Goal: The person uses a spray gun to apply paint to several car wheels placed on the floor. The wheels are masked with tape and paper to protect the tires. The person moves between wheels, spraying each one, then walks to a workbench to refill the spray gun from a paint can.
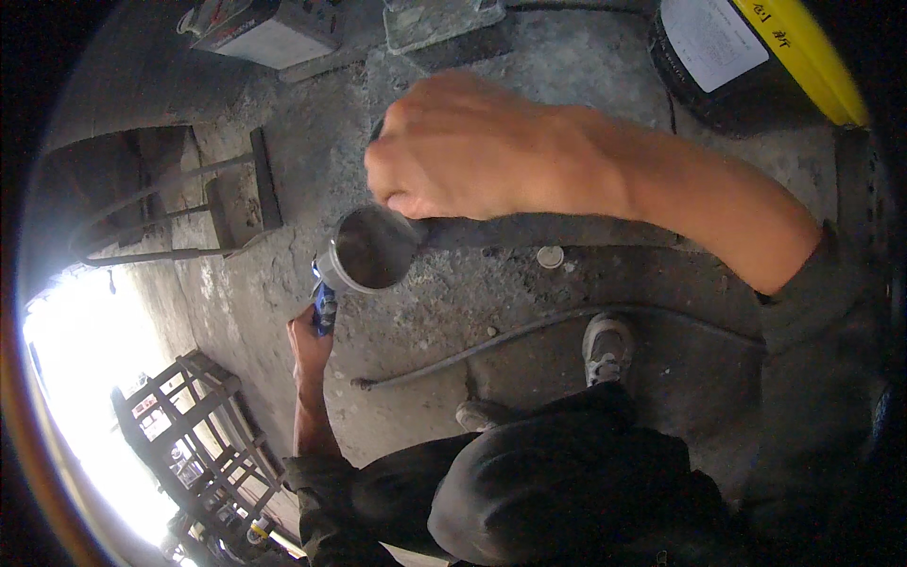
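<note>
My left hand (310, 342) is closed around a small blue object (324, 310) with dark and pale patches; its kind is unclear. The top of that blue object meets the pale rim of a round, grey cup-like container (376, 248), whose mouth faces up toward me. Close above this container, my right hand (444, 146) is curled into a fist with the knuckles to the left. A bit of something dark shows past its fingers, but I cannot make out what it grips. The right hand hides part of the container's far edge.
A grey hose (491, 342) curves over the rough floor before my shoes (607, 350). Beyond stand a rectangular can (269, 38), a grey tray (444, 26) and a black bucket with a yellow band (803, 57). Metal frames (255, 189) stand at left; a pale disc (550, 257) lies nearby.
</note>
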`<action>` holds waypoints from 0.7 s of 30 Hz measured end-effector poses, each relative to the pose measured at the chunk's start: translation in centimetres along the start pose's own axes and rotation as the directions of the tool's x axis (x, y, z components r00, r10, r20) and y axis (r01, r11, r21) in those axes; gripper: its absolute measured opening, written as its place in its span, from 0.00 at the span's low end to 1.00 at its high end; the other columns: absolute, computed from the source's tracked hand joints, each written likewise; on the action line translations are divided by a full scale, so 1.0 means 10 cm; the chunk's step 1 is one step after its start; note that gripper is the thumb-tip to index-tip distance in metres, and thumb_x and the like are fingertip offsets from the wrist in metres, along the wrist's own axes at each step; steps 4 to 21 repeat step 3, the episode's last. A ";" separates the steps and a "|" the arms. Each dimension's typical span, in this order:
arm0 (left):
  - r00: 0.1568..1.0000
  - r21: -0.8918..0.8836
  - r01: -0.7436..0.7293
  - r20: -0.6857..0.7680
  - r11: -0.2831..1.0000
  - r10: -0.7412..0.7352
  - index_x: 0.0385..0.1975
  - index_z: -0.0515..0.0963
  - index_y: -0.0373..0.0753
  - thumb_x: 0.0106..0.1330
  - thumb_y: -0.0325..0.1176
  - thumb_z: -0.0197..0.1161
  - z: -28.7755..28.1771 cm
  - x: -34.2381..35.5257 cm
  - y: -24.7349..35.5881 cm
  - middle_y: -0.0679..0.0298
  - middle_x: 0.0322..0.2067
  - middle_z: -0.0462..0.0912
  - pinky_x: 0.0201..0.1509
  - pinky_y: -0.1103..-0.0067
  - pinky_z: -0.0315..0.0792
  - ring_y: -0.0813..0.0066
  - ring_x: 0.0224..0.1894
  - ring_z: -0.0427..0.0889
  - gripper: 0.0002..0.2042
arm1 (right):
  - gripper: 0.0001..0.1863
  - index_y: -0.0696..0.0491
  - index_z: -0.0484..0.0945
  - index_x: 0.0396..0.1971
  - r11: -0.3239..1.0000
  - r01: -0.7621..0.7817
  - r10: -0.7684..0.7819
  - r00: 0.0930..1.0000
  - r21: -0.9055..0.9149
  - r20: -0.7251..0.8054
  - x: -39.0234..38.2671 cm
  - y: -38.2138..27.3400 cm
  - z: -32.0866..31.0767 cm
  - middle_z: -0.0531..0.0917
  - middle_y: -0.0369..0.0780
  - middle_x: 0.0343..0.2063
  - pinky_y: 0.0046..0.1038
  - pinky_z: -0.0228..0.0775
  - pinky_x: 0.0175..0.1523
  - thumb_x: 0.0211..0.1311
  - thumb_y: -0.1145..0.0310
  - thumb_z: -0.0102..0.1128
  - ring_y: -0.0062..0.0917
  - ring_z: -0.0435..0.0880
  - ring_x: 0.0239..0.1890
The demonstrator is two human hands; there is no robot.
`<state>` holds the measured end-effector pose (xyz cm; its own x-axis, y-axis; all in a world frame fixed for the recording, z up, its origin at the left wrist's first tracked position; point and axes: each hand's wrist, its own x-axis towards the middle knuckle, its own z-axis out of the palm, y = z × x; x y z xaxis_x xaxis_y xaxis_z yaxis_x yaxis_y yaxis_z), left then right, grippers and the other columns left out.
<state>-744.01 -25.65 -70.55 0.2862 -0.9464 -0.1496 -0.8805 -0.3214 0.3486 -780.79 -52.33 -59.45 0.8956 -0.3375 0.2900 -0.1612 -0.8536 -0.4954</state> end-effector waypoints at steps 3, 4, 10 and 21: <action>0.997 0.072 0.046 0.058 0.996 -0.050 0.27 0.79 0.31 0.60 0.32 0.69 0.00 0.03 -0.09 0.48 0.16 0.70 0.24 0.71 0.64 0.65 0.16 0.63 0.10 | 0.10 0.51 0.84 0.23 0.951 0.236 -0.230 0.972 -0.202 0.056 0.06 -0.08 -0.02 0.86 0.48 0.25 0.43 0.81 0.40 0.47 0.60 0.70 0.44 0.88 0.35; 0.997 0.072 0.046 0.058 0.996 -0.050 0.27 0.79 0.31 0.60 0.32 0.69 0.00 0.03 -0.09 0.48 0.16 0.70 0.24 0.71 0.64 0.65 0.16 0.63 0.10 | 0.10 0.51 0.84 0.23 0.951 0.236 -0.230 0.972 -0.202 0.056 0.06 -0.08 -0.02 0.86 0.48 0.25 0.43 0.81 0.40 0.47 0.60 0.70 0.44 0.88 0.35; 0.997 0.072 0.046 0.058 0.996 -0.050 0.27 0.79 0.31 0.60 0.32 0.69 0.00 0.03 -0.09 0.48 0.16 0.70 0.24 0.71 0.64 0.65 0.16 0.63 0.10 | 0.10 0.51 0.84 0.23 0.951 0.236 -0.230 0.972 -0.202 0.056 0.06 -0.08 -0.02 0.86 0.48 0.25 0.43 0.81 0.40 0.47 0.60 0.70 0.44 0.88 0.35; 0.997 0.072 0.046 0.058 0.996 -0.050 0.27 0.79 0.31 0.60 0.32 0.69 0.00 0.03 -0.09 0.48 0.16 0.70 0.24 0.71 0.64 0.65 0.16 0.63 0.10 | 0.10 0.51 0.84 0.23 0.951 0.236 -0.230 0.972 -0.202 0.056 0.06 -0.08 -0.02 0.86 0.48 0.25 0.43 0.81 0.40 0.47 0.60 0.70 0.44 0.88 0.35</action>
